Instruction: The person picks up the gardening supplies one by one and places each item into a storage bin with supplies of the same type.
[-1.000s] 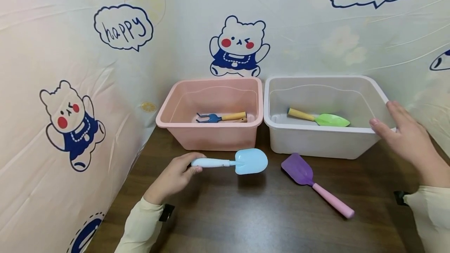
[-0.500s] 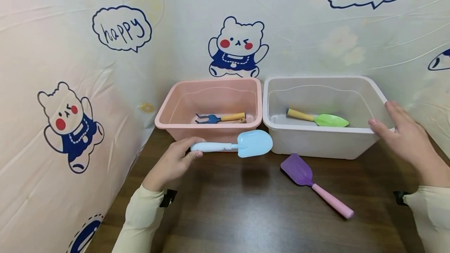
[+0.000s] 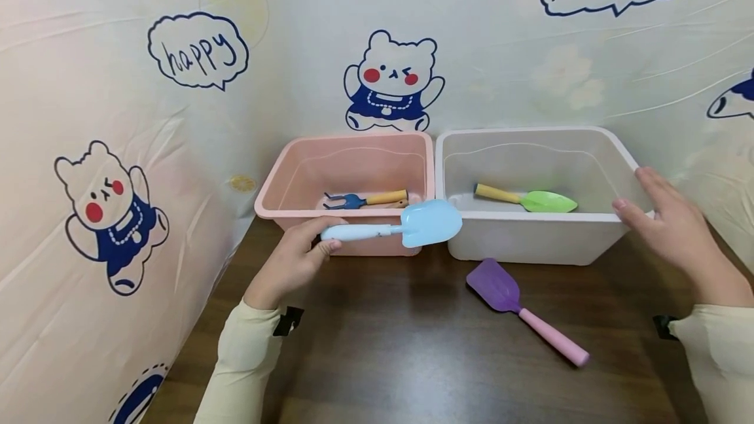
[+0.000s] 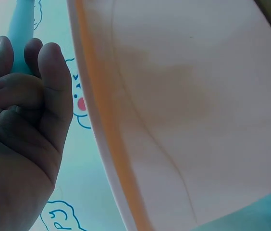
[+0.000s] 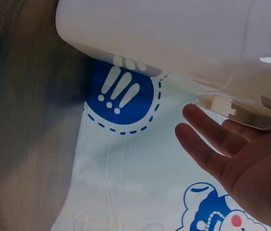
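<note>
My left hand [image 3: 292, 265] pinches the white handle end of a light blue hand shovel [image 3: 431, 222]. The shovel lies sideways in the air, its blade overlapping the front rims of the pink tub [image 3: 347, 214] and the white tub [image 3: 530, 237] in the head view. In the left wrist view, curled fingers [image 4: 27, 91] surround part of the handle beside the pink tub. At the white tub's right front corner, my right hand [image 3: 677, 234] grips the rim, thumb on top. In the right wrist view, two of its fingers [image 5: 212, 144] extend free below the rim.
A blue hand fork [image 3: 350, 201] with a yellow handle lies in the pink tub. The white tub holds a green trowel [image 3: 548, 201]. A purple shovel [image 3: 497, 286] with a pink handle rests on the dark wooden table [image 3: 412, 358]. A printed curtain [image 3: 501, 51] stands behind.
The left hand has lifted the light blue shovel up and forward from over the table to the tubs' front rims. The right hand keeps its hold on the white tub.
</note>
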Motion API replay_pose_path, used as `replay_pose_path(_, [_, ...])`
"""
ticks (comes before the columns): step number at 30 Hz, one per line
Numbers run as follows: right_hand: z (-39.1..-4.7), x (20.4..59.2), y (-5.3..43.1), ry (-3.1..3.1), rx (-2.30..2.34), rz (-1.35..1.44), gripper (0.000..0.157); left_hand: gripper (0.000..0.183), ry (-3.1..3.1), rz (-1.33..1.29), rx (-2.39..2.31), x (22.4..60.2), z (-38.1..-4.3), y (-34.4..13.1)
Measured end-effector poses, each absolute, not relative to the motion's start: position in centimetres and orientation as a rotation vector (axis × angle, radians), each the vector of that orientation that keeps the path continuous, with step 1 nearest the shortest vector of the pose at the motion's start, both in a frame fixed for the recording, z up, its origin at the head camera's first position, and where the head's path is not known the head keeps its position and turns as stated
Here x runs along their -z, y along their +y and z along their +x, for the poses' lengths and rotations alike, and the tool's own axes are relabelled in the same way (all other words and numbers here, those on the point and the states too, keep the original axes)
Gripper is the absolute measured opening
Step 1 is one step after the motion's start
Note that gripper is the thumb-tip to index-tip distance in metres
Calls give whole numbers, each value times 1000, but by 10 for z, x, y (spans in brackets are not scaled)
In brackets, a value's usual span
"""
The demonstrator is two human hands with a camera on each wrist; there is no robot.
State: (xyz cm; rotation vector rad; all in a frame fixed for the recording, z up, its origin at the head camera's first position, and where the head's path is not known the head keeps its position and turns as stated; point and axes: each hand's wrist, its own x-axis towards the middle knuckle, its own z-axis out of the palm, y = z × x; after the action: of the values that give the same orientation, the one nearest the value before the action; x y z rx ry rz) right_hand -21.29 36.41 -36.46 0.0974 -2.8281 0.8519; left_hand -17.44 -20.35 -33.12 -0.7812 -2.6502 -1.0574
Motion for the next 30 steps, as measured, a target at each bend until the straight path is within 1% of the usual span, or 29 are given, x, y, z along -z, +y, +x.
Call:
replay_pose_path(9, [-217,364,365,-2827,-878,143,79,27,-2673,-738,1120,318,-180,-194])
replay_pose_path(16, [-215,362,358,-2846,-960,195,79,21,-2642,-799,1097,312,-188,-182])
replay_pose_path(21, [-214,360,353,-2833,-949,175,78,18,-2638,-841,1128,307,-196,-171])
replay_pose_path(27, [-212,360,354,-2845,-960,144,79,23,-2678,-800,1069,299,-205,-156])
replay_pose_path(30, [-212,361,356,-2845,-972,136,79,22,-2681,-807,1037,296,-212,-148])
